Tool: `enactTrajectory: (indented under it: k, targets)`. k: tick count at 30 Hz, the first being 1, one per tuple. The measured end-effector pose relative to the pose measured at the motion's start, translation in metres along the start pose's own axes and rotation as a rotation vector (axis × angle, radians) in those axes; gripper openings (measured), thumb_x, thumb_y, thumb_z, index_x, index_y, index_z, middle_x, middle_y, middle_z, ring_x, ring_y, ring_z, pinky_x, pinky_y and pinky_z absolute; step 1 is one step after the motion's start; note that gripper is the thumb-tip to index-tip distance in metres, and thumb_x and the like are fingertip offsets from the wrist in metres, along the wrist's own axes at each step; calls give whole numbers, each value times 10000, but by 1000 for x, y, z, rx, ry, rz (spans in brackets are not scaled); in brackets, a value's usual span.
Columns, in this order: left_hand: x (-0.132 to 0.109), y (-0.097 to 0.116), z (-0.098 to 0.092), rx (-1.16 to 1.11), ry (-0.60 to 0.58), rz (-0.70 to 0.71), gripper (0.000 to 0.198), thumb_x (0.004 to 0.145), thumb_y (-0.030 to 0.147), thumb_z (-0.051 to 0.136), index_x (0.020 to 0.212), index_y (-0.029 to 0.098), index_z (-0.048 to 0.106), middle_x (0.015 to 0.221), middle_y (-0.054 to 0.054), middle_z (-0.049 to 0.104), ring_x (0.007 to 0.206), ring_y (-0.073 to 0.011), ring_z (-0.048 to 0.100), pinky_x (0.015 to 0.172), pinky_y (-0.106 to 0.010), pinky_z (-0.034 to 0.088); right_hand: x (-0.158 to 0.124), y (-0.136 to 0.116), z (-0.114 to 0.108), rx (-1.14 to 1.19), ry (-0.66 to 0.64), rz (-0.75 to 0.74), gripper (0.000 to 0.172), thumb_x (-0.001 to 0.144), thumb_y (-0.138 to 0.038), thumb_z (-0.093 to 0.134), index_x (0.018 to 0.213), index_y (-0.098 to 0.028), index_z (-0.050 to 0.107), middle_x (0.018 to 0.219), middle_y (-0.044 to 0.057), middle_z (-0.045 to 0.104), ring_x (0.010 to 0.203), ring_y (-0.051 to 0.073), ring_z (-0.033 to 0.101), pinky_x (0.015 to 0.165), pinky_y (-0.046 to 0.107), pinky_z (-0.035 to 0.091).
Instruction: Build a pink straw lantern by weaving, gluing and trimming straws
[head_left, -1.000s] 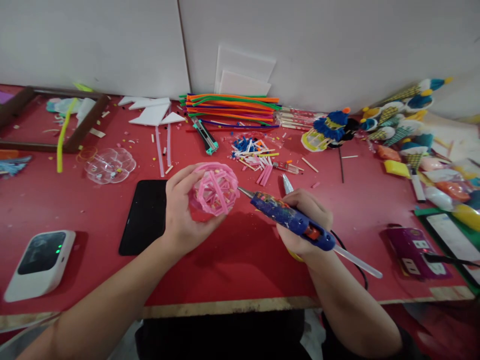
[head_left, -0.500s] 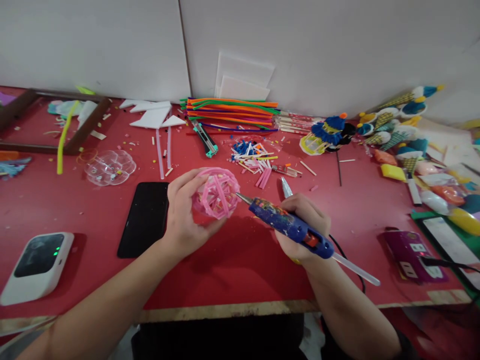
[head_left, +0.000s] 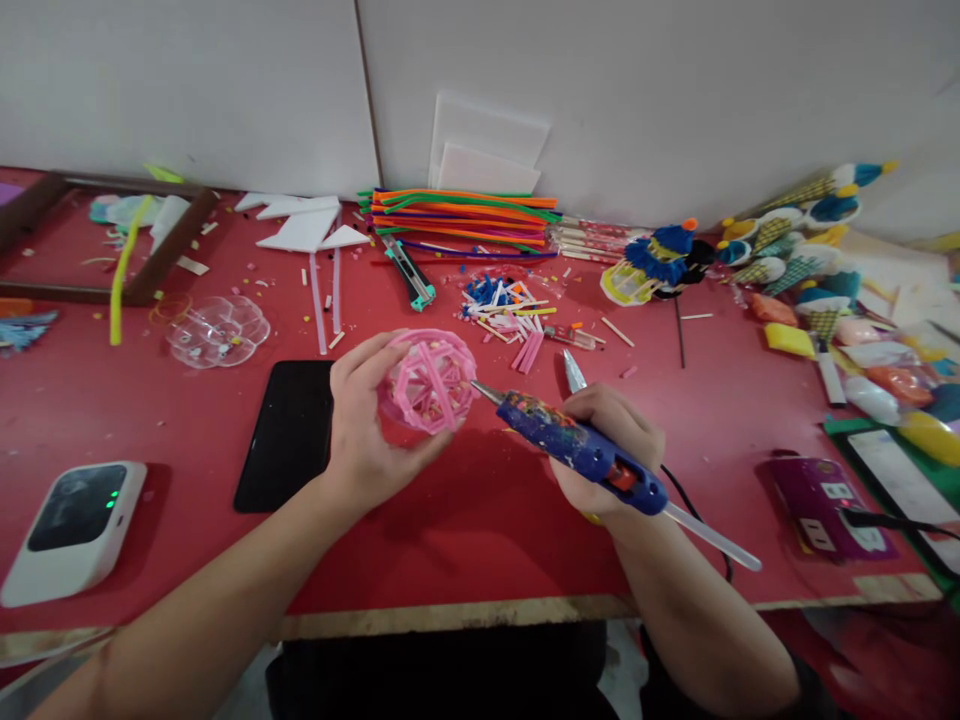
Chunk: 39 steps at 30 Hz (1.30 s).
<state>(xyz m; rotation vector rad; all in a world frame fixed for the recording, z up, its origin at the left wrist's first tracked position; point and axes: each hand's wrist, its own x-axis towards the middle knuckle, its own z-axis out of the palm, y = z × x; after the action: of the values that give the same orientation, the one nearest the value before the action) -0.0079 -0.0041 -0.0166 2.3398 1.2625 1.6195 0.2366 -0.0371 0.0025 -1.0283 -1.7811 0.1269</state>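
Note:
My left hand (head_left: 364,425) is wrapped round a pink lattice ball (head_left: 431,380) made of straw pieces and holds it just above the red table (head_left: 480,520). My right hand (head_left: 611,440) grips a blue, paint-flecked glue gun (head_left: 581,452). Its metal nozzle touches the right side of the ball. A clear glue stick juts out of the gun's back end toward the lower right. A black cord runs from the gun behind my right wrist.
A black phone (head_left: 289,432) lies left of my left hand and a white device (head_left: 75,530) sits at the front left. Cut straw bits (head_left: 510,315), a utility knife (head_left: 411,272), coloured pipe cleaners (head_left: 465,215), a clear flower-shaped tray (head_left: 217,330), finished craft figures (head_left: 795,250) and a purple power strip (head_left: 829,495) crowd the table.
The nozzle tip has stayed at the right side of the ball; both hands have barely shifted, apart from slight camera movement.

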Motion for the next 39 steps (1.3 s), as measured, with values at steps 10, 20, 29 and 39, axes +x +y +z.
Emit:
enactTrajectory:
  k: [10, 20, 29, 39]
  targets:
    - [1, 4, -2, -10, -24, -47, 819, 718, 410, 847, 1426, 339, 442, 1338, -100, 582, 1238, -345, 590, 1041, -552, 530, -1, 1, 0, 13, 1, 12, 115, 691, -169, 570, 759, -242, 514, 657, -18, 521, 547, 152, 501, 503, 298, 413]
    - [1, 5, -3, -24, -35, -69, 765, 747, 390, 825, 1409, 316, 449, 1351, -82, 570, 1256, -349, 588, 1072, -565, 526, 0, -1, 1, 31, 19, 4, 93, 730, -186, 583, 804, -240, 566, 660, -13, 574, 562, 164, 563, 533, 303, 455]
    - [0, 3, -3, -55, -21, -66, 817, 718, 399, 833, 1432, 313, 444, 1354, -107, 566, 1257, -345, 578, 1060, -567, 519, 1, -3, 1, 7, 16, -3, 93, 738, -187, 595, 804, -250, 577, 639, -20, 583, 553, 171, 581, 519, 305, 469]
    - [-2, 2, -2, -112, -27, -32, 859, 691, 402, 856, 1438, 323, 440, 1350, -125, 561, 1249, -351, 585, 1044, -567, 528, 3, -7, 2, -11, 61, 17, 85, 734, -167, 580, 774, -241, 569, 632, -20, 580, 535, 159, 569, 500, 290, 458]
